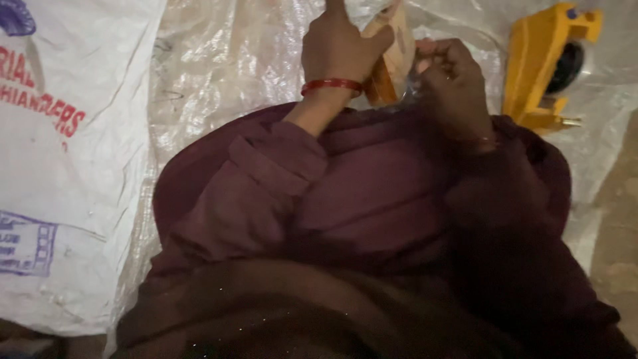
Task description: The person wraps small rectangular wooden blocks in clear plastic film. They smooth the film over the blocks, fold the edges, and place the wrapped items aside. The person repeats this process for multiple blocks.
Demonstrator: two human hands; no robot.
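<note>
My left hand (339,46), with a red bangle at the wrist, grips an orange-tan flat piece (391,56) held upright near the top of the view. My right hand (452,76) is closed beside it, pinching a small clear plastic bit (411,86) at the piece's lower edge. Both hands are close together above my lap, which is covered by dark maroon cloth (372,213). What exactly the orange-tan piece is stays unclear, as the hands hide part of it.
A yellow plastic toy part with a black wheel (545,63) lies at the upper right on a clear plastic sheet (226,60). A white woven sack with printing (66,166) covers the left side. Bare floor shows at the right edge.
</note>
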